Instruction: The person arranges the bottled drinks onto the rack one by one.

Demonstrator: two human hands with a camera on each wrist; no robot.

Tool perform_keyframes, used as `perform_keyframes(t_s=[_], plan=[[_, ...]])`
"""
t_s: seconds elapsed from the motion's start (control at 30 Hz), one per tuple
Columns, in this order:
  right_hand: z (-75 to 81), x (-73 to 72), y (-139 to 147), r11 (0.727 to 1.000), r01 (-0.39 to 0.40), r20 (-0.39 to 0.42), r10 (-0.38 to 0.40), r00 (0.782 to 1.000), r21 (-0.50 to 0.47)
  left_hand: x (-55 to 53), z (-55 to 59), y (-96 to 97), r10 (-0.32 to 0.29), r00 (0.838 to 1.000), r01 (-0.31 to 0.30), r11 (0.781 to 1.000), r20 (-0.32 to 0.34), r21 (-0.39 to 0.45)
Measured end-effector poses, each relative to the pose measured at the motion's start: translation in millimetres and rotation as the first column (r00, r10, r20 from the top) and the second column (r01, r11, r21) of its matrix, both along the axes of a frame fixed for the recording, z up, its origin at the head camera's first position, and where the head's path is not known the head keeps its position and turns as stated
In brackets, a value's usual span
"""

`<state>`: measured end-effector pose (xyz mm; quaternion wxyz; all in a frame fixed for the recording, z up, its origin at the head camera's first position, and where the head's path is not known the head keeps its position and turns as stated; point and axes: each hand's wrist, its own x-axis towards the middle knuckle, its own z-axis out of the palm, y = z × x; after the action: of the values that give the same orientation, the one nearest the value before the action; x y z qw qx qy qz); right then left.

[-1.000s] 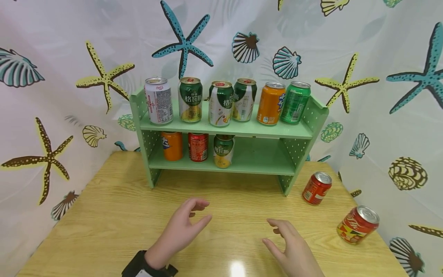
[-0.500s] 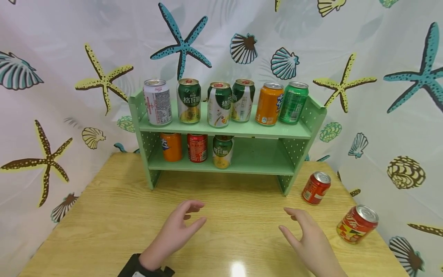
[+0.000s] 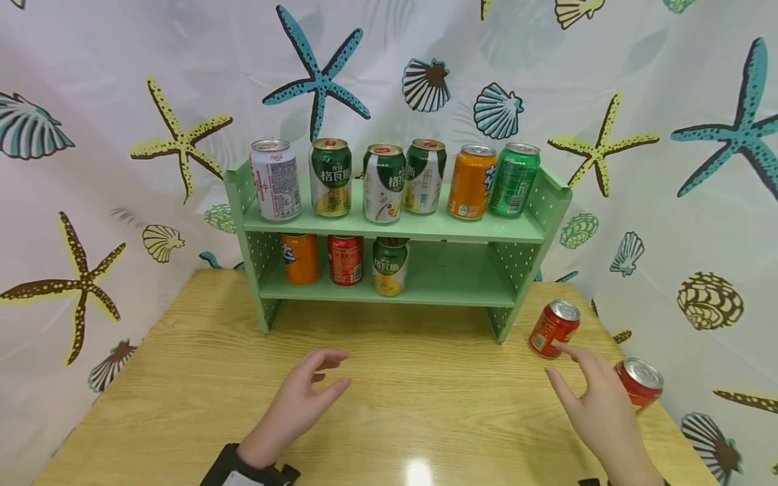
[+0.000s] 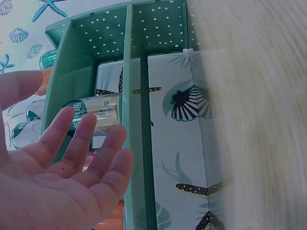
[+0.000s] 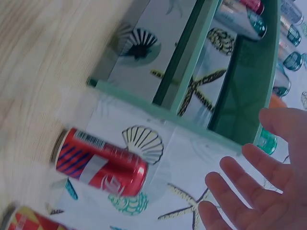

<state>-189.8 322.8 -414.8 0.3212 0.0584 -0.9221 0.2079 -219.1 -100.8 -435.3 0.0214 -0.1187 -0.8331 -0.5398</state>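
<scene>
My right hand [image 3: 598, 401] hovers over the table's right side, fingers loosely bent and holding nothing. Its fingertips overlap the lower edge of a red soda can [image 3: 554, 329] in the head view. A second red can [image 3: 639, 383], with yellow on its label, stands partly hidden behind this hand. In the right wrist view the fingers [image 5: 235, 189] are spread apart, with the nearer red can [image 5: 100, 163] to their left. My left hand [image 3: 298, 398] hangs over the table left of centre, relaxed and holding nothing, in front of the green two-tier shelf [image 3: 450, 270].
On the shelf's top tier stand a white can [image 3: 276, 181], several green-and-white cans [image 3: 331, 177], an orange can [image 3: 471, 182] and a green can [image 3: 514, 180]. The lower tier holds an orange can [image 3: 300, 259], a red can [image 3: 346, 260] and a green-gold can [image 3: 390, 267]. A patterned curtain [image 3: 200, 40] surrounds the wooden table [image 3: 419, 378].
My right hand has moved right and slightly forward, from the middle of the table toward the two red cans. The left hand has drifted slightly left. The cans stay where they were.
</scene>
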Motion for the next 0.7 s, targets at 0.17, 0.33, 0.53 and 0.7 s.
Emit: perform_keyframes(t_s=[0.17, 0.33, 0.53, 0.7], plan=[[-2.3, -7.5, 23.3, 0.998, 0.063, -0.038, -0.062, 0.997, 0.031, 0.0, -0.3, -0.9, -0.011, 1.0, 0.011, 1.0, 0.002, 0.012], [-5.7, -12.0, 41.4, 0.991, 0.122, -0.058, -0.12, 0.991, 0.049, 1.1, 0.5, 0.7, -0.024, 1.0, 0.024, 1.0, -0.011, 0.002], [-8.5, -10.7, 57.3, 0.97, 0.242, -0.042, -0.242, 0.969, 0.003, 1.4, 1.0, 1.7, -0.031, 0.999, 0.031, 1.0, -0.015, 0.0], [-10.1, -9.2, 71.3, 0.946, 0.324, 0.019, -0.324, 0.946, -0.025, 0.7, -1.1, 1.8, -0.036, 0.999, 0.036, 0.999, 0.006, 0.006]])
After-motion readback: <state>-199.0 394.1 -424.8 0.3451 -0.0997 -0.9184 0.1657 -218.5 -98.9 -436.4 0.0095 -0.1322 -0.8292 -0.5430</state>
